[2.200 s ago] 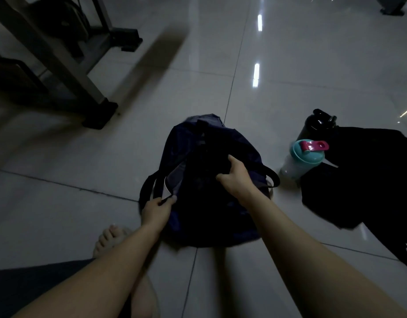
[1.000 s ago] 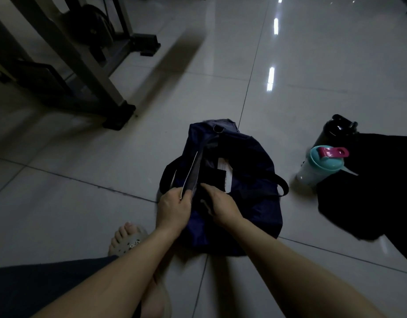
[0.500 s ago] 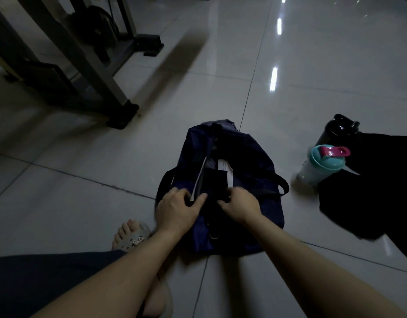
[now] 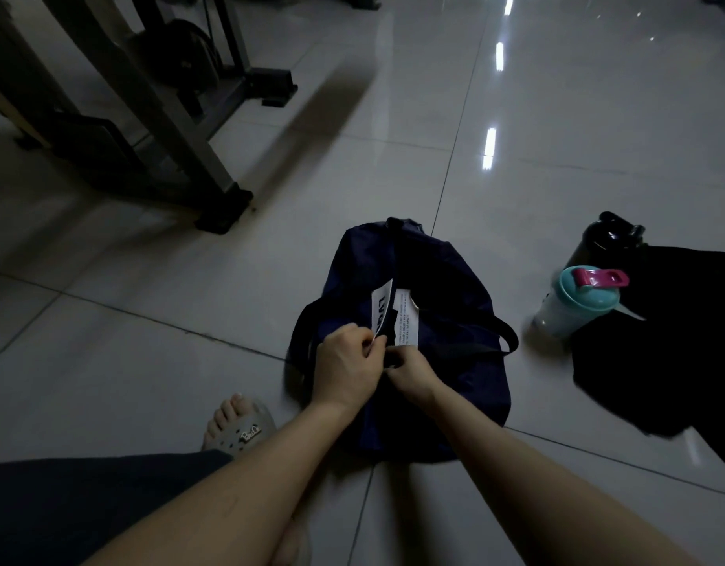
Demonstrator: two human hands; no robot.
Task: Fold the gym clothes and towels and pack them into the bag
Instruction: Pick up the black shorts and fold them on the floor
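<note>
Barely started: your left hand (image 4: 346, 369) pinched the edge of the bag (image 4: 446, 288) mouth, fingers (image 4: 362, 345) clamped on it. Your right hand (image 4: 411, 375) curled onto the mouth just beside them. The black garment (image 4: 658, 341) lay unfolded on the floor, well right of your fingers, not packed. Bag contents were too dark to tell.

- A gym or workout room, dimly lit: the floor is large glossy pale tiles (image 4: 577, 165) that mirror ceiling lights at the far right.
- Far left, an exercise machine's angled metal frame (image 4: 160, 116) stands on black feet.
- At right, a teal-lidded shaker bottle (image 4: 577, 306) and a black bottle (image 4: 605, 241) stand beside a black garment (image 4: 671, 341) lying on the floor.
- Near centre — a navy duffel bag (image 4: 446, 275).
</note>
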